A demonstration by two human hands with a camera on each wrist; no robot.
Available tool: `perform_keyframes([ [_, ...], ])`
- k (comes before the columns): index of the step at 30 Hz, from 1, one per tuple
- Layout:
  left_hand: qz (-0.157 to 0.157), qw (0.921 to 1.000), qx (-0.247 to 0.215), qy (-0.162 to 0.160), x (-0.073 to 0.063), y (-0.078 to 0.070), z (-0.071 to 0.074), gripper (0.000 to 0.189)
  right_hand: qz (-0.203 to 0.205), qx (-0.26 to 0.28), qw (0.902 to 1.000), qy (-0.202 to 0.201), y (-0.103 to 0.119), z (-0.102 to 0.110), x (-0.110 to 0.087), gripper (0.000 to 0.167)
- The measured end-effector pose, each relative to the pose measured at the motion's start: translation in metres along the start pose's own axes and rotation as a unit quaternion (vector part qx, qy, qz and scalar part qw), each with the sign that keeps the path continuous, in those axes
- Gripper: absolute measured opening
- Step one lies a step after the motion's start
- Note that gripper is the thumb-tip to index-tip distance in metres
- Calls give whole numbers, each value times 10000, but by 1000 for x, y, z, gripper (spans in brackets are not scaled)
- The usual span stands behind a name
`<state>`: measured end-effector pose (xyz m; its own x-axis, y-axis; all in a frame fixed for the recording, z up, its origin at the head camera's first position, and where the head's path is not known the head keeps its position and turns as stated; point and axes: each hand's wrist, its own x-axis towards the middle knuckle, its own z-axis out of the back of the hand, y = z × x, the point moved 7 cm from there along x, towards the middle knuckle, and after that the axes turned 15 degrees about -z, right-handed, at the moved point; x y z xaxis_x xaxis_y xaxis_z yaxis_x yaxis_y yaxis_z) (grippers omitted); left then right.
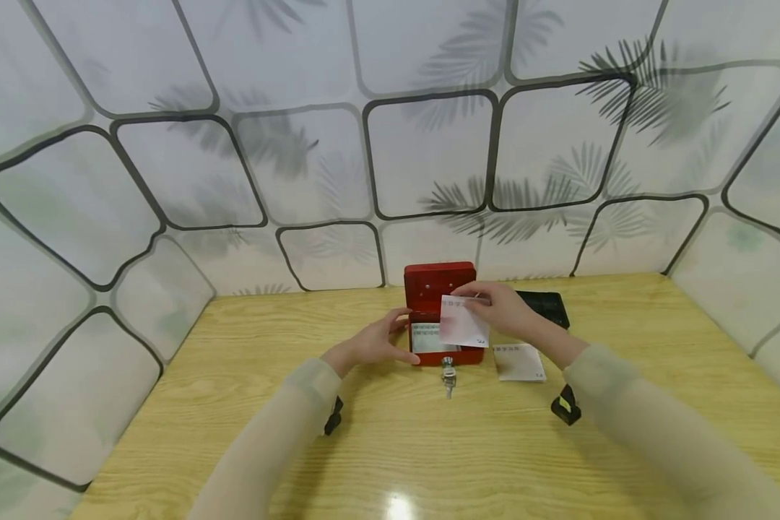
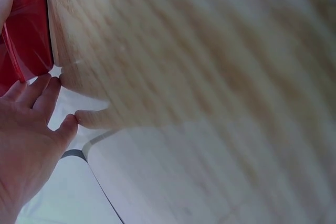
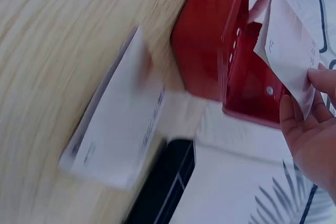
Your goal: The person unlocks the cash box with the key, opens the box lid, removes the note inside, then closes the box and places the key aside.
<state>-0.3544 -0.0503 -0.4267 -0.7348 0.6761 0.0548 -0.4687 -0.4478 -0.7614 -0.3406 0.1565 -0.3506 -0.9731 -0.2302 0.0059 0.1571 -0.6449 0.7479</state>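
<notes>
A red cash box stands with its lid raised. Printed paper lies inside it. My left hand holds the box's left side, thumb at the front corner and fingers near the hinge; the left wrist view shows its fingertips right at the red wall. With thumb and fingers, my right hand pinches a white paper sheet over the box's right half. Printing runs along the sheet's edge; it looks slightly bent in the right wrist view.
Keys hang from the lock at the box front. A small pile of similar white sheets lies right of the box, on the wooden table. Behind the right forearm is a black tray. A patterned fabric wall rises behind.
</notes>
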Motion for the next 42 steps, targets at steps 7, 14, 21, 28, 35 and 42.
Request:
perform_keyframes([
  [7,-18,10000,16,1,1,2,1,94,87,-239,9995,-166,-18,30,-17,27],
  [14,74,9999,-75,-9,0,3,1,94,323,-437,9979,-340,-34,55,-35,23],
  [21,77,10000,-47,-23,0,3,1,95,259,-790,9965,-128,-50,65,-52,23],
  [28,50,10000,-35,2,0,3,0,95,20,-920,9958,-12,-73,71,-64,24],
  [35,11,10000,-8,3,0,1,0,94,20,-1129,9936,-96,-93,79,-70,24],
  [42,58,10000,-19,20,1,3,-1,94,-47,-1206,9926,-140,-110,81,-72,23],
])
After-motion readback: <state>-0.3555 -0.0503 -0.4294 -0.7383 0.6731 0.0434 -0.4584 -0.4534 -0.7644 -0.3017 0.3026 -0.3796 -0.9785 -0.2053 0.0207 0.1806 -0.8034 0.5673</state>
